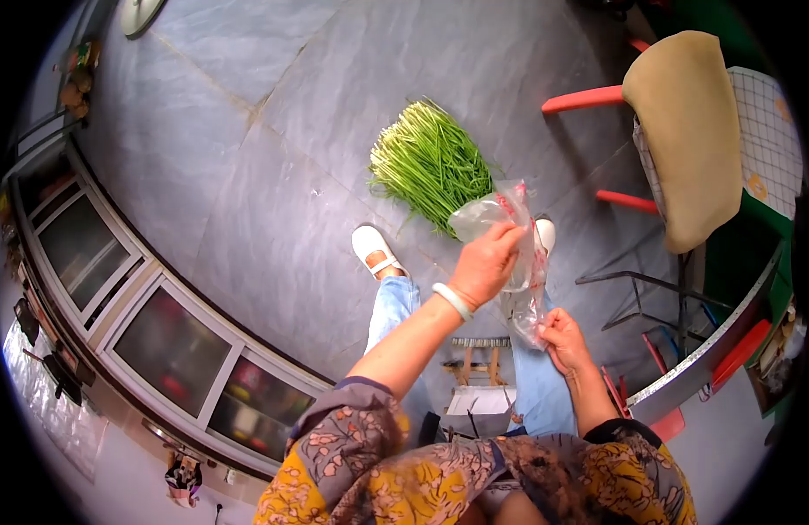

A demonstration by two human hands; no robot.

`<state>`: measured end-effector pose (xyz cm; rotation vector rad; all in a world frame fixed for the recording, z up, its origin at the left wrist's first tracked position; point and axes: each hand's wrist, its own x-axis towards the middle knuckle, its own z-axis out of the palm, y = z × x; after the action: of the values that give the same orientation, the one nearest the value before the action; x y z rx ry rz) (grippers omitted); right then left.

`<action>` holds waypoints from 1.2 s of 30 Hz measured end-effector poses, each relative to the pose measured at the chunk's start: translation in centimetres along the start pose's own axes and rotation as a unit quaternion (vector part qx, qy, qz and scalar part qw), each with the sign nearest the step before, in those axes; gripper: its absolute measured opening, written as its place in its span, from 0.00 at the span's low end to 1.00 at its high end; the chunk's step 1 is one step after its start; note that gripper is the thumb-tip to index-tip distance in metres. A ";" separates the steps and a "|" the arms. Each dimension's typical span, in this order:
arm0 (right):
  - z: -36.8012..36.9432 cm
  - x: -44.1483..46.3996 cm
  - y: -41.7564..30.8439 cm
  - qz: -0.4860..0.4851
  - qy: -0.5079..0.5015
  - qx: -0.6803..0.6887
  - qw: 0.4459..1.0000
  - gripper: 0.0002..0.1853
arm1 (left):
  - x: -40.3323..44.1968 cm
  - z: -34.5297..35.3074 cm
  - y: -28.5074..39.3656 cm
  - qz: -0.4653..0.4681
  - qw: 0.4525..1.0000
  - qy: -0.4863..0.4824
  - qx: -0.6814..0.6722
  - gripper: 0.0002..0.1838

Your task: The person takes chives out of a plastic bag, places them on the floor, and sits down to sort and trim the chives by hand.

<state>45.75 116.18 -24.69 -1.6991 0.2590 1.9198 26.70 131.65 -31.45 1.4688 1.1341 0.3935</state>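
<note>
My left hand (487, 264), with a pale bangle at the wrist, is closed on the upper part of a clear plastic bag (524, 304) with red print. My right hand (565, 340) pinches the lower edge of the same bag between thumb and fingers. The bag hangs crumpled over my right leg, and I cannot see anything inside it. Just beyond the bag, a thick bunch of garlic chives (432, 164) lies on the floor, pale stem ends to the far left. The bag's top overlaps the leaf ends in view.
My white shoes (372, 247) rest on the grey tiled floor (273, 192). A chair with a tan cover (689, 131) and red legs stands at right, beside a table (763, 131) with a checked cloth. Glass-doored cabinets (172, 346) line the left. Something metal and wooden is between my legs.
</note>
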 end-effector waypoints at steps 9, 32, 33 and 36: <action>-1.8 -7.9 -1.6 -0.041 0.009 0.145 0.989 0.10 | -3.6 3.3 -2.0 -0.155 0.981 0.109 -0.035 0.17; -3.4 -12.2 0.0 -0.219 0.170 -0.015 0.961 0.25 | -9.2 3.4 21.5 0.236 0.967 -0.087 0.034 0.26; -2.6 -12.4 -0.8 -0.226 0.151 0.031 0.962 0.25 | -9.4 3.3 22.0 0.248 0.963 -0.098 0.038 0.27; 0.1 -14.1 -4.7 -0.227 0.060 0.181 0.955 0.27 | -10.0 3.2 23.3 0.264 0.953 -0.137 0.064 0.27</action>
<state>48.75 116.26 -10.14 -1.4732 0.2253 1.3427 34.14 125.28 -7.89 1.8750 0.5415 0.4696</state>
